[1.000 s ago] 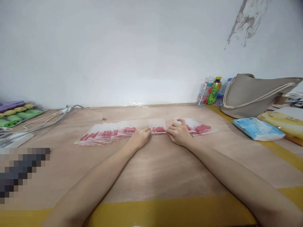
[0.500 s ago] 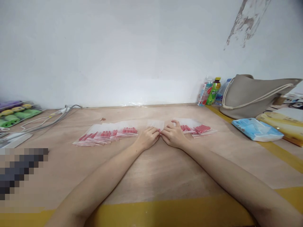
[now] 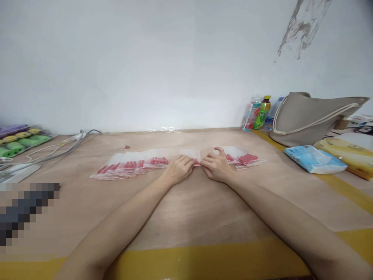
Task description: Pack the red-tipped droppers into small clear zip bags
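Note:
Between my hands lies a small clear zip bag (image 3: 190, 152) with red pieces inside. My left hand (image 3: 180, 170) is closed at the bag's near edge, on its left end. Pinched at the right end of that same edge is my right hand (image 3: 216, 166), its index finger raised and bent. Fingers cover part of the bag and its contents. Left of my hands, an overlapping row of zip bags (image 3: 132, 165) holds red stick-like pieces. More red-filled zip bags (image 3: 247, 159) lie beside my right hand, partly behind it.
Cables (image 3: 67, 146) and packs of coloured rolls (image 3: 17, 146) are at the far left. Bottles (image 3: 262, 112) stand by the wall, near a grey bag (image 3: 314, 116). A blue tissue pack (image 3: 316, 158) and a yellow pack (image 3: 346, 155) lie at right. Yellow tape (image 3: 204, 260) runs along the front edge.
My hands have moved apart along the zip bag's near edge, the left one leftward and the right one slightly rightward. More of the red pieces between them now shows.

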The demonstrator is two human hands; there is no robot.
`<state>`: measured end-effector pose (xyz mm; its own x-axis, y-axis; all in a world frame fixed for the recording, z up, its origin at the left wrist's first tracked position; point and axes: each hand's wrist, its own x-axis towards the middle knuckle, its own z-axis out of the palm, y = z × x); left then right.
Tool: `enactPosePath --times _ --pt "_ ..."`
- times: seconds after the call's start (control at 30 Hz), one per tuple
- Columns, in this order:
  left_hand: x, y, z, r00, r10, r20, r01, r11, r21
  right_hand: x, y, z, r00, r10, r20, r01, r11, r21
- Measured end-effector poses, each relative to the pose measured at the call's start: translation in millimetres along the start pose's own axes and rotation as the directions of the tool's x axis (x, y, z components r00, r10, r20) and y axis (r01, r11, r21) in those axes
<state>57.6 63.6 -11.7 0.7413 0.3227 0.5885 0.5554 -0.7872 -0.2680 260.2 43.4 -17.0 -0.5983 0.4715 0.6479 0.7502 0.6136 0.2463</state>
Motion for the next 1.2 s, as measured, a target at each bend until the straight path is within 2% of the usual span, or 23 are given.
enactPosePath --times 0.17,0.27,0.33,0.4,0.43,0.5,0.57,0.67,0.73,0.77,0.83,0.93,1.07,1.13,1.2 --pt "-8.4 -9.3 -7.7 0.999 -0.031 0.01 0.031 0.999 0.021 -5.0 10.5 -1.3 0.999 0.049 -0.003 -0.049 0.999 -0.011" --pt "-21.9 -26.4 -14.4 0.997 -0.079 0.009 0.079 0.996 0.034 -14.1 26.6 -6.6 0.996 0.086 0.027 -0.085 0.996 -0.039" --pt "-33.3 -41.6 -20.3 0.989 -0.149 -0.019 0.15 0.987 0.052 -23.5 42.3 -12.5 0.984 0.178 0.016 -0.176 0.981 -0.081" --pt "-42.6 -53.7 -26.5 0.97 -0.237 -0.058 0.24 0.968 0.071 -31.4 56.1 -17.7 0.947 0.316 -0.065 -0.321 0.943 -0.088" --pt "-45.2 -56.8 -29.1 0.96 -0.272 -0.068 0.277 0.958 0.075 -33.2 60.4 -19.0 0.934 0.348 -0.082 -0.354 0.933 -0.066" --pt "-46.1 -56.7 -32.4 0.954 -0.295 -0.053 0.298 0.952 0.068 -31.2 61.7 -18.2 0.931 0.359 -0.067 -0.357 0.933 0.033" --pt "-43.3 -51.1 -33.5 0.95 -0.31 -0.02 0.311 0.947 0.077 -23.3 55.6 -13.8 0.936 0.351 -0.016 -0.34 0.915 0.219" --pt "-40.8 -43.9 -34.0 0.894 -0.44 0.083 0.42 0.889 0.184 -9.9 46.1 -6.4 0.907 0.413 0.08 -0.391 0.755 0.526" --pt "-42.1 -43.4 -34.6 0.839 -0.512 0.186 0.467 0.852 0.237 -5.4 47.0 -4.9 0.874 0.471 0.115 -0.433 0.652 0.623" --pt "-43.1 -43.8 -34.9 0.823 -0.519 0.229 0.469 0.85 0.241 -5.0 50.1 -5.9 0.86 0.498 0.107 -0.445 0.634 0.632" --pt "-44.0 -43.9 -35.5 0.822 -0.499 0.273 0.449 0.864 0.227 -8.6 60.5 -11.1 0.842 0.537 0.055 -0.458 0.656 0.6" --pt "-40.4 -36.8 -34.5 0.846 -0.461 0.267 0.428 0.887 0.176 -25.3 81.6 -26.1 0.836 0.548 0.018 -0.471 0.7 0.536" --pt "-23.7 -11.3 -22.2 0.866 -0.411 0.286 0.423 0.906 0.022 -60.6 106.5 -51.4 0.83 0.545 0.121 -0.532 0.705 0.468" --pt "-10.8 4.9 -10.5 0.876 -0.392 0.283 0.421 0.906 -0.049 -72.9 111.8 -61.9 0.841 0.509 0.184 -0.54 0.768 0.343" --pt "2.3 19.5 1.2 0.868 -0.419 0.266 0.452 0.889 -0.076 -74.6 109.1 -68.0 0.846 0.502 0.18 -0.531 0.822 0.203"
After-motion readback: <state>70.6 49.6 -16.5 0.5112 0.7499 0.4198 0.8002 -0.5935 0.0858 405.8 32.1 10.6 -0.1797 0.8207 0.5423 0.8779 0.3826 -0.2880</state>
